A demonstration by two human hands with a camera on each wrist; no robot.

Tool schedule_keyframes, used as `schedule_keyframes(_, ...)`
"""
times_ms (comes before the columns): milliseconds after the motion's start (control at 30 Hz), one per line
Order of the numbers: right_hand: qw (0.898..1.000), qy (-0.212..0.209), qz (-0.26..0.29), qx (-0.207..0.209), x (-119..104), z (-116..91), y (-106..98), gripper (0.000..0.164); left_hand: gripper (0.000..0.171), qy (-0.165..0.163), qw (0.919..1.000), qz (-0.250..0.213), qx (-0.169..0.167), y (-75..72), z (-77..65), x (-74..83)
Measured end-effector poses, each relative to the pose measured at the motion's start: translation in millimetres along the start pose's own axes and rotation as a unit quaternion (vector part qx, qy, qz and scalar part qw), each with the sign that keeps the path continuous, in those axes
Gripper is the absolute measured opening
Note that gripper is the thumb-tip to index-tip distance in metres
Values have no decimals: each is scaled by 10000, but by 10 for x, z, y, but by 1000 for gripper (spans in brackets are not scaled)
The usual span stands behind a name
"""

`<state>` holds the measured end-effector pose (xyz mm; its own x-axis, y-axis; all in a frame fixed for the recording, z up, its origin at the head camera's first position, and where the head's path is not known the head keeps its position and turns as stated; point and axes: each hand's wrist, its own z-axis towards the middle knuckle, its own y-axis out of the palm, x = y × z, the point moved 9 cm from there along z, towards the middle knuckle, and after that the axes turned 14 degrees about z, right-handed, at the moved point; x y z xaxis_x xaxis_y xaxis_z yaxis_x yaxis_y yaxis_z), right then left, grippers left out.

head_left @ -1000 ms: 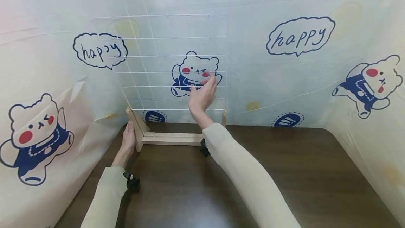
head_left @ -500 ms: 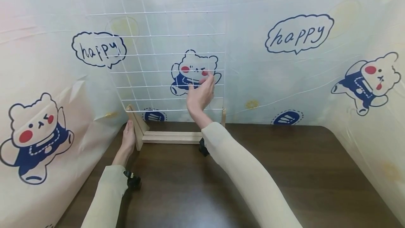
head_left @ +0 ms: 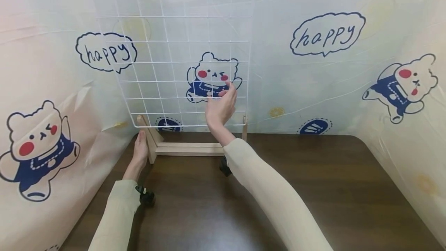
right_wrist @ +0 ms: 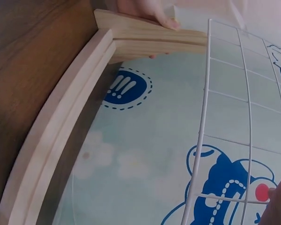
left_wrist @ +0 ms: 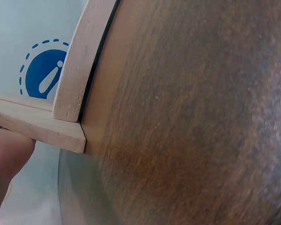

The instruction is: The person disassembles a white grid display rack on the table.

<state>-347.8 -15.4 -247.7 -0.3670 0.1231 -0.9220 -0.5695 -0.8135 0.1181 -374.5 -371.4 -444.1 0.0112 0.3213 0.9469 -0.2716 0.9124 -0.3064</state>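
Note:
A white wire grid panel (head_left: 174,81) stands upright in my right hand (head_left: 221,105), whose fingers and thumb pinch its wires in the lower right part. The grid's bottom wire crosses in front of the left post's top. Below it, a pale wooden stand (head_left: 189,149) with two side posts and a low crossrail rests on the table. My left hand (head_left: 140,150) grips the stand's left post (head_left: 150,138) from outside. In the right wrist view, fingertips (right_wrist: 152,56) of that hand show past the post's far edge, and the grid's bottom wire (right_wrist: 203,93) is close to the post's tip.
A dark brown wooden table (head_left: 296,189) spreads under the stand and reaches out in front and to the right. Behind and on both sides hangs a pale curtain (head_left: 271,88) printed with bears and "happy" bubbles. Each wrist carries a small black camera (head_left: 147,198).
The grid panel has come down and a little toward me, its bottom wire now below the post tops. My left hand has stayed on the post. The head view has tilted slightly down.

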Motion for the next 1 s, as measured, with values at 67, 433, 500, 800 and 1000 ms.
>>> schedule_keyframes(67,10000,-23,-44,-36,16,-29,-27,68,62,21,10000,-85,26,4,-17,25)
schedule_keyframes(433,9997,33,79,-211,157,-205,-178,66,62,-121,9998,-142,90,8,9,-9)
schedule_keyframes(500,9997,15,67,-223,182,-226,-219,67,63,-108,9997,-122,192,-1,36,-62)
schedule_keyframes(800,9994,50,62,-349,319,-327,-341,68,62,202,9981,-453,361,-9,71,-61)
schedule_keyframes(1000,9975,172,253,-631,361,-406,-434,71,58,372,9981,-120,475,-30,76,-46)
